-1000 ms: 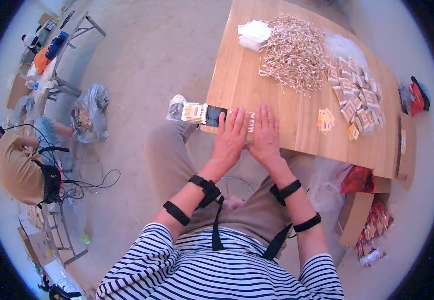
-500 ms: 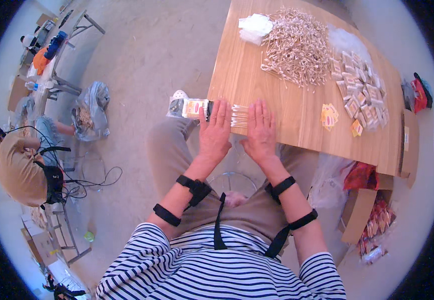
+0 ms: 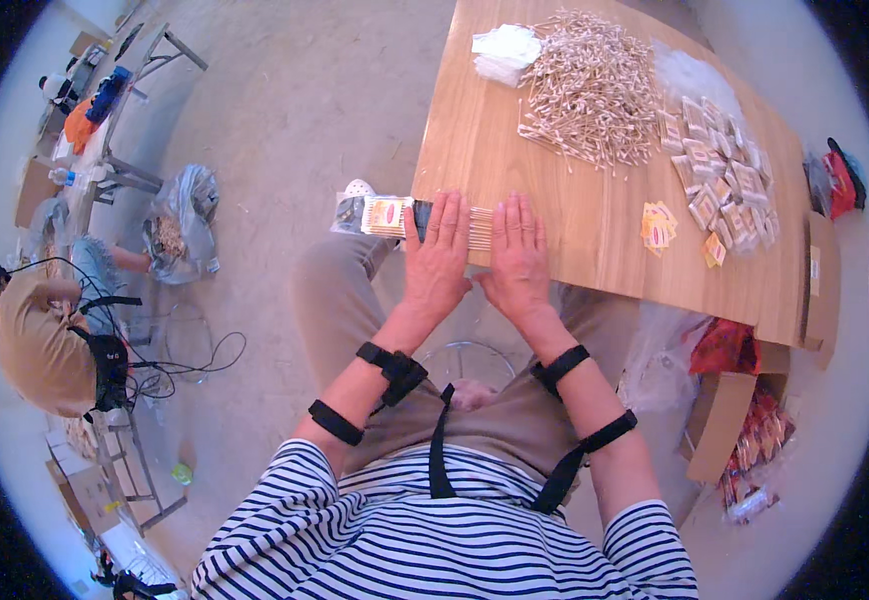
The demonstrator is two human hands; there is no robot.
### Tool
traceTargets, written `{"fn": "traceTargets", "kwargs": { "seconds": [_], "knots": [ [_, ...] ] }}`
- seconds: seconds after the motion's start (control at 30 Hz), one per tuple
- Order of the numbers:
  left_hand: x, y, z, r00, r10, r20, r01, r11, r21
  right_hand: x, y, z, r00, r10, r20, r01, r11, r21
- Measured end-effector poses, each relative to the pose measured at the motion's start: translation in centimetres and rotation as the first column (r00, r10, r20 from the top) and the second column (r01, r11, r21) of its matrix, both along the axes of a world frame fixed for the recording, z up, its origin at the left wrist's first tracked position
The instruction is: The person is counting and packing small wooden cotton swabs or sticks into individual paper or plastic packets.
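At the table's front left corner my left hand (image 3: 437, 250) lies with its fingers stretched out over a black piece (image 3: 422, 216). Left of it a clear packet (image 3: 387, 215) holding cotton swabs and a yellow-and-white card juts past the table edge. A row of loose cotton swabs (image 3: 481, 228) lies between my two hands. Flat and straight-fingered, my right hand (image 3: 518, 255) rests with its inner side against the right ends of those swabs. How the left ends of the row meet the black piece is hidden under my left fingers.
Farther back lie a heap of cotton swabs (image 3: 595, 90), white bags (image 3: 507, 52) and a pile of filled packets (image 3: 725, 185). Several yellow cards (image 3: 659, 227) are to the right. A cardboard box (image 3: 720, 425) stands below; a co-worker (image 3: 50, 330) sits far left.
My right hand has shifted slightly left and my left hand slightly right. The gap showing the swab row is narrower, and more of the black piece shows beside my left fingers.
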State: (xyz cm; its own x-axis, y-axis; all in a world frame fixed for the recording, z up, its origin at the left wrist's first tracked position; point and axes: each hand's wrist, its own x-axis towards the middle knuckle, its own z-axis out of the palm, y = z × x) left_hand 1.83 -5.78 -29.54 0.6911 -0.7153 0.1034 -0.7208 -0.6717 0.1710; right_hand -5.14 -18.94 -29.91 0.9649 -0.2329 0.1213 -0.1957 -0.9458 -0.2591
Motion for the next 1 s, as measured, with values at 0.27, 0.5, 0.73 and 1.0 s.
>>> {"fn": "traceTargets", "kwargs": {
  "seconds": [0.27,0.5,0.73,1.0],
  "knots": [
    [0.0,-0.6,-1.1,0.995,-0.07,0.076,0.07,0.998,-0.001,0.1,0.0,-0.6,1.0,0.005,0.022,-0.005,1.0,-0.025],
    [-0.3,-0.5,-1.5,0.991,-0.045,0.13,0.045,0.999,-0.001,0.2,0.6,-0.7,0.998,-0.022,0.055,0.023,1.0,-0.019],
    [0.1,-1.3,-0.9,0.984,-0.065,0.163,0.059,0.997,0.041,0.3,0.3,-1.7,0.991,-0.007,0.13,0.008,1.0,-0.005],
    [0.1,-1.6,-2.3,0.977,-0.036,0.21,0.04,0.999,-0.014,0.2,0.1,-1.1,0.993,0.033,0.111,-0.025,0.997,-0.071]
  ]
}}
